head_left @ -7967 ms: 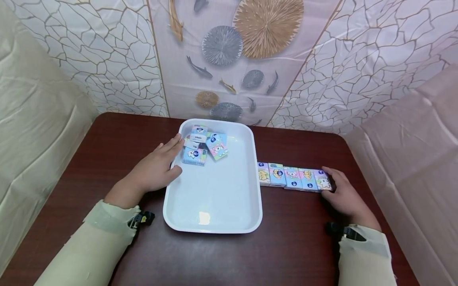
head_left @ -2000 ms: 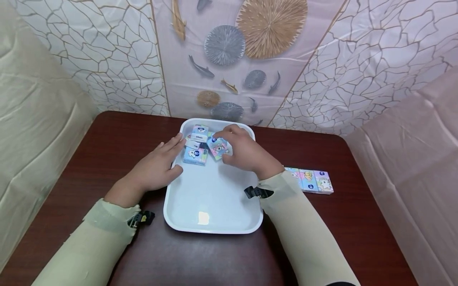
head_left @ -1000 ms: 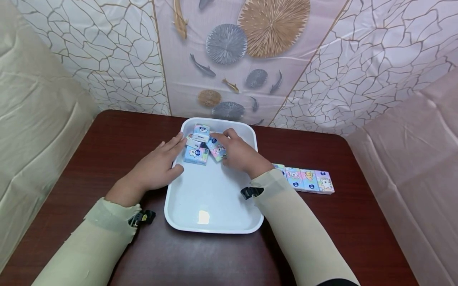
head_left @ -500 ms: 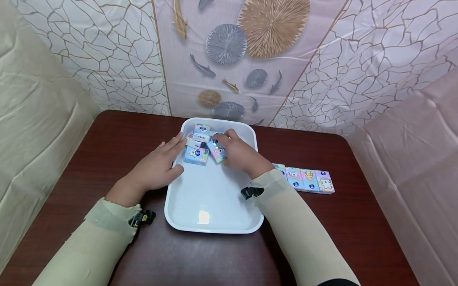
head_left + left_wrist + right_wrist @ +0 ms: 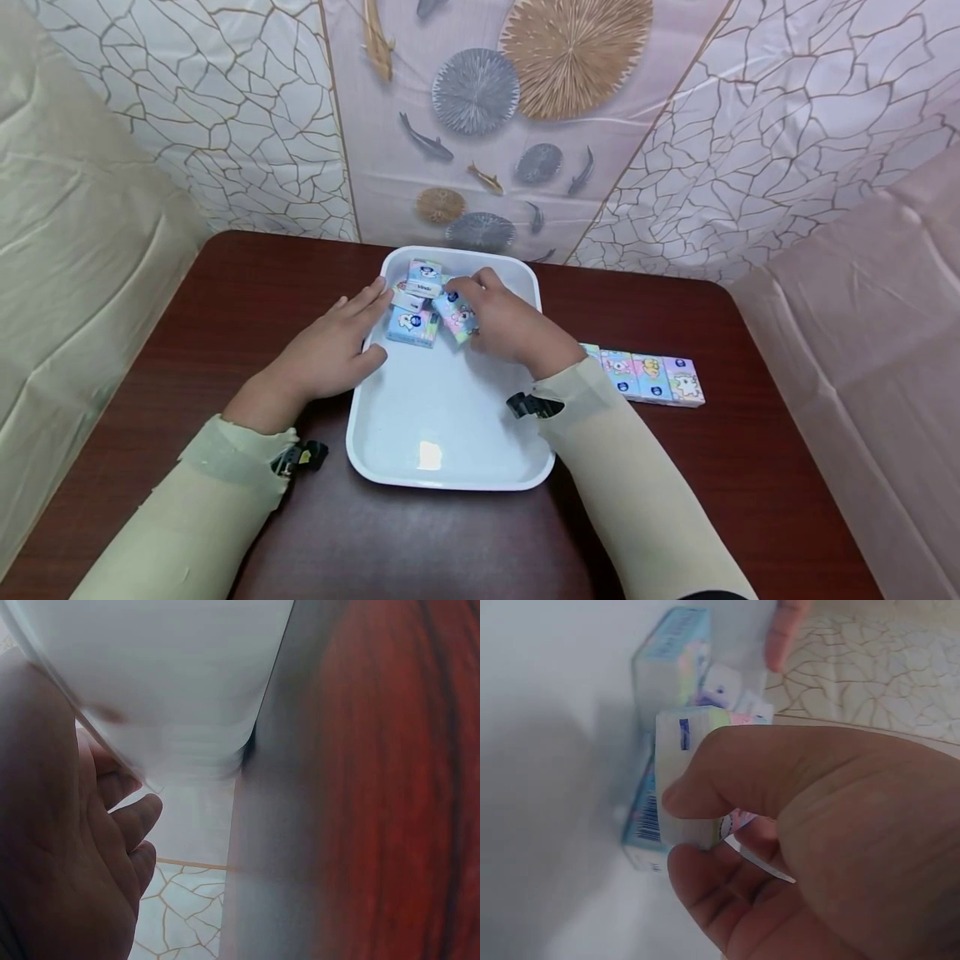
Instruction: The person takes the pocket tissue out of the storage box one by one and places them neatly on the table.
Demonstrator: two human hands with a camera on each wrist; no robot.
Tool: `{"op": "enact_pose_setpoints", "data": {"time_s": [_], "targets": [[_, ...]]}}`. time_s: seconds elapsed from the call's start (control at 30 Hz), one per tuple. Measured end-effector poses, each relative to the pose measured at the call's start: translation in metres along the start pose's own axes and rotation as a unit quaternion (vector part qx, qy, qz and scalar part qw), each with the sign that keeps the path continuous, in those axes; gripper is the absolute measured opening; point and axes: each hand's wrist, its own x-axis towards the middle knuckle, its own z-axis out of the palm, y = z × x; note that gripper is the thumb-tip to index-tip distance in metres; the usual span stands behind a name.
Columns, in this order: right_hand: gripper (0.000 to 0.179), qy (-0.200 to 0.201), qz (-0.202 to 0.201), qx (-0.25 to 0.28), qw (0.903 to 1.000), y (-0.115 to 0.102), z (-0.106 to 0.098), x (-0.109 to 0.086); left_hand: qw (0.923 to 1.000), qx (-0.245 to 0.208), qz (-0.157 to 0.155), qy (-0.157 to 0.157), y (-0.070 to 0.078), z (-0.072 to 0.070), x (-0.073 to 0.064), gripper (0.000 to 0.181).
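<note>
My right hand (image 5: 510, 325) reaches into a white tray (image 5: 442, 417) and pinches a pastel pocket tissue pack (image 5: 457, 319) between thumb and fingers. In the right wrist view that tissue pack (image 5: 672, 761) sits tilted over another blue pack (image 5: 643, 825) beneath it. Several more packs lie at the tray's back left, including a blue one (image 5: 411, 327) and one marked Vinda (image 5: 424, 273). With fingers straight, my left hand (image 5: 326, 350) rests along the tray's left rim; the left wrist view shows its fingers (image 5: 139, 821) beside the tray wall.
To the right of the tray a row of tissue packs (image 5: 651, 379) lies side by side on the dark red-brown table (image 5: 750, 467). My right forearm hides the row's left end. Patterned cloth (image 5: 262, 125) hangs behind the table.
My right hand has gone from the row's right end into the tray, where it grips a tissue pack. During the last second it shifts only slightly. The left hand stays on the rim.
</note>
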Motion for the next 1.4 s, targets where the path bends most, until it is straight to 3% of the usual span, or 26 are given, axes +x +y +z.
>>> {"op": "enact_pose_setpoints", "data": {"time_s": [0.3,0.67,1.4], "targets": [[0.084,0.025,0.015,-0.005,0.9996,-0.004,-0.016,-0.022,1.0,0.0,0.002,0.005,0.002,-0.002,-0.001,0.077],[0.081,0.031,0.047,0.011,0.9984,0.003,-0.039,-0.07,0.9999,0.0,0.004,0.009,0.002,0.0,-0.001,0.076],[0.08,0.024,0.078,0.029,0.9963,0.024,-0.036,-0.119,1.0,-0.008,-0.005,0.003,0.006,-0.003,-0.003,0.077]]}}
